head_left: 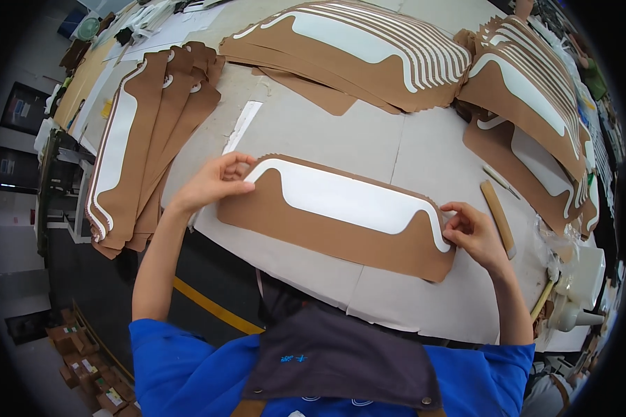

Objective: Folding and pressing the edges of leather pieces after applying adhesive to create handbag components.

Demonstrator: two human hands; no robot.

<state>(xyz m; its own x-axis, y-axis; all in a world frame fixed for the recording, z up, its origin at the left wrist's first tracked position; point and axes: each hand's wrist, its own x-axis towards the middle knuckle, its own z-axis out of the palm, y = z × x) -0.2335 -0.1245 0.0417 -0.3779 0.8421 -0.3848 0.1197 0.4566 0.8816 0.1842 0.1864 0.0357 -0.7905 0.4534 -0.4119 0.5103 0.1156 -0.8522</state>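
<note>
In front of me on the pale table lies a long brown sheet panel bearing a white shaped piece with a narrow strip curving down at each end. Its top edge looks finely notched. My left hand pinches the panel's upper left corner, thumb on top beside the white strip's end and the other fingers bent at the far edge. At the right end, the closed fingers of my right hand grip the panel's edge near the other strip end. Whether several layers lie under it cannot be seen.
Similar brown-and-white panels lie fanned at the left, far middle and right. A white strip lies beyond my left hand. Right of my right hand are a flat tan tool, a thin pen-like tool and a white bottle.
</note>
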